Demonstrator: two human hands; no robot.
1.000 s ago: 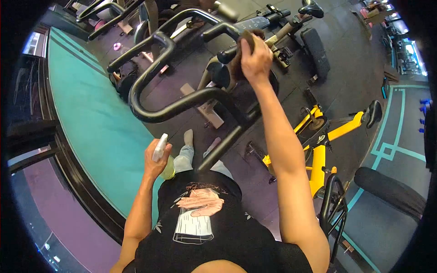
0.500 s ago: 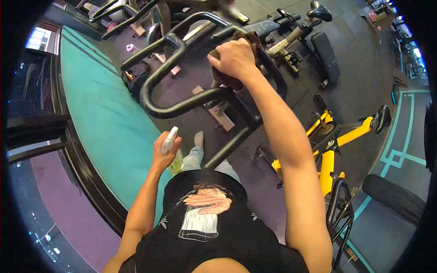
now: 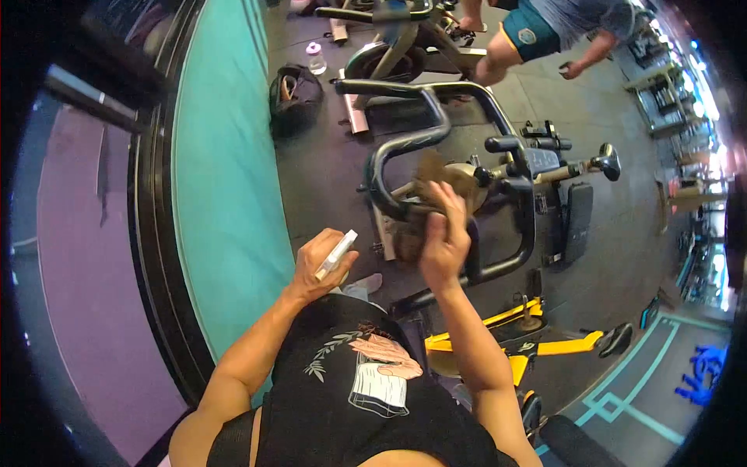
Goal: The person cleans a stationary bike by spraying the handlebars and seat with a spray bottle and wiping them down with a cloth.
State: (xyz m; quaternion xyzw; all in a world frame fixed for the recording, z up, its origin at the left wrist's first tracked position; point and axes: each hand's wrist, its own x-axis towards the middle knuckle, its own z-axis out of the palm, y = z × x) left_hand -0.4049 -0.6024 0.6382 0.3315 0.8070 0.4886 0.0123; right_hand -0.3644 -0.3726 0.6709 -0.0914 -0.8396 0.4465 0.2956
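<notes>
My left hand (image 3: 313, 265) is wrapped round a spray bottle with a white trigger head (image 3: 339, 253), in front of my waist. The bottle's lower part is hidden by the hand. My right hand (image 3: 447, 247) has a brown cloth (image 3: 445, 177) around the near-left bend of a black looped handlebar (image 3: 436, 134). The cloth hangs on both sides of the bar and is blurred by motion. The handlebar belongs to an exercise bike with a grey console (image 3: 543, 161).
A person in green shorts (image 3: 531, 33) is at the back. A black bag (image 3: 296, 93) and a clear bottle with a pink lid (image 3: 315, 59) sit near the teal wall panel (image 3: 226, 179). A yellow bike (image 3: 556, 346) stands at the right.
My view has swung left. My right hand and the cloth have moved from the handlebar's far middle to its near-left bend. A person has come into view at the back.
</notes>
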